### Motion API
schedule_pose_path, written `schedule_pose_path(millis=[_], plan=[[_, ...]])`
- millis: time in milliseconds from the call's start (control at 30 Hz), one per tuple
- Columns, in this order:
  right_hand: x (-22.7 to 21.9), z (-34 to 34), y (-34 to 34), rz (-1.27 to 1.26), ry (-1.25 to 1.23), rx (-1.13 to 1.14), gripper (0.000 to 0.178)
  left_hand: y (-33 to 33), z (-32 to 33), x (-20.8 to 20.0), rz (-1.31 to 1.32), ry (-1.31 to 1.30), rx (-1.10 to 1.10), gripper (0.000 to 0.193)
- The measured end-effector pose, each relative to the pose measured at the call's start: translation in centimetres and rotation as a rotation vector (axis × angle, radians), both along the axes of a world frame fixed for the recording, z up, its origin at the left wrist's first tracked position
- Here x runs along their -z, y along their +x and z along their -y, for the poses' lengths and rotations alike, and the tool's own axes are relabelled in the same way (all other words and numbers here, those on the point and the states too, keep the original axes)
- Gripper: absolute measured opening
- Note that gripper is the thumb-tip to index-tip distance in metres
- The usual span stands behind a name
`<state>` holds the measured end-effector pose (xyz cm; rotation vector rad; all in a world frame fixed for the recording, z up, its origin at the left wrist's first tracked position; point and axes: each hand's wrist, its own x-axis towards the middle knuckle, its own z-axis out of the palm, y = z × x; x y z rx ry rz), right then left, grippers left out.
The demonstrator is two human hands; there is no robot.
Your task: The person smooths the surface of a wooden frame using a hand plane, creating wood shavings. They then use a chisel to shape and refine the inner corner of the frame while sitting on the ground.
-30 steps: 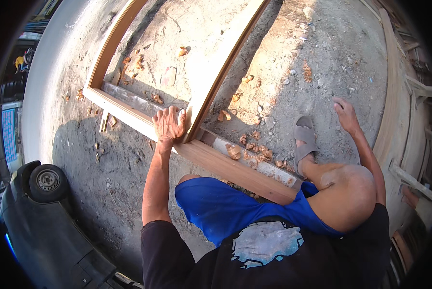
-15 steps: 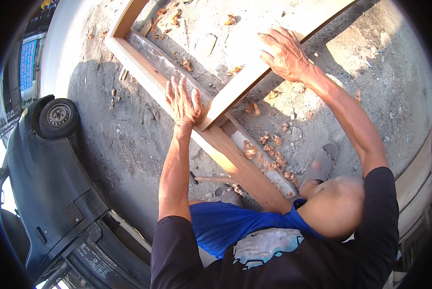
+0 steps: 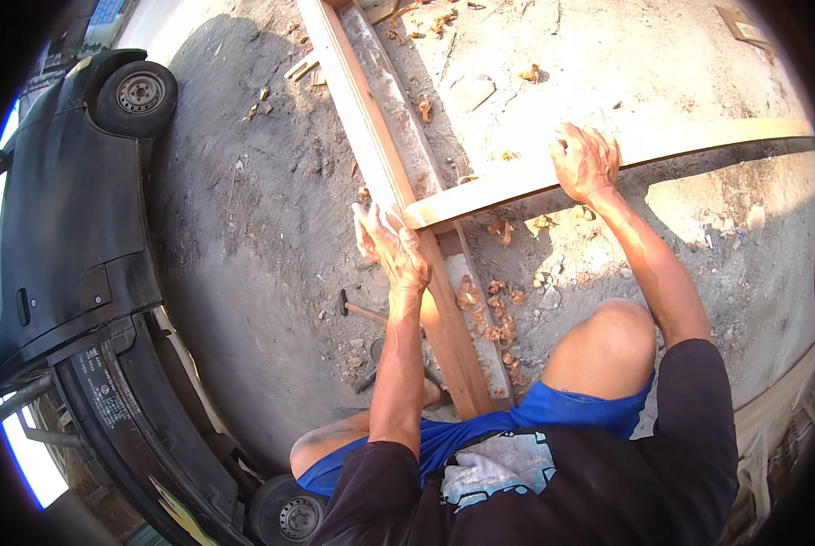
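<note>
Right hand point(image 3: 585, 164) grips wooden crosspiece point(image 3: 671, 144), fingers wrapped over edge, apparently steadying it. Left hand point(image 3: 395, 247), fingers loosely parted, beside joint where crosspiece's 1 end meets beam's point(image 3: 376, 127) right edge.

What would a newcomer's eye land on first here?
Most likely the sunlit pale board stretching right in the upper half, with the right hand on it and the left hand near its end at a long beam. Then the dark vehicle along the left side, and the curled shavings right of the beam's lower part.
</note>
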<state>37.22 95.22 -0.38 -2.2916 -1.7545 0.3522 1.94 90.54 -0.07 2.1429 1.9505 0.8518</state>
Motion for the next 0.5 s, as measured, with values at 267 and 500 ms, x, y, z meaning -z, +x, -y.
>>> schedule_pose_path(millis=[267, 500], plan=[[-0.4, 0.5, 0.0, 0.018, -0.038, -0.104, 0.04, 4.2, 7.9, -0.3, -0.341, -0.383, -0.136, 0.078], [-1.8, -0.3, -0.4, 0.022, -0.144, -0.158, 0.051, 3.2, 6.8, 0.5, -0.315, -0.401, -0.087, 0.08]])
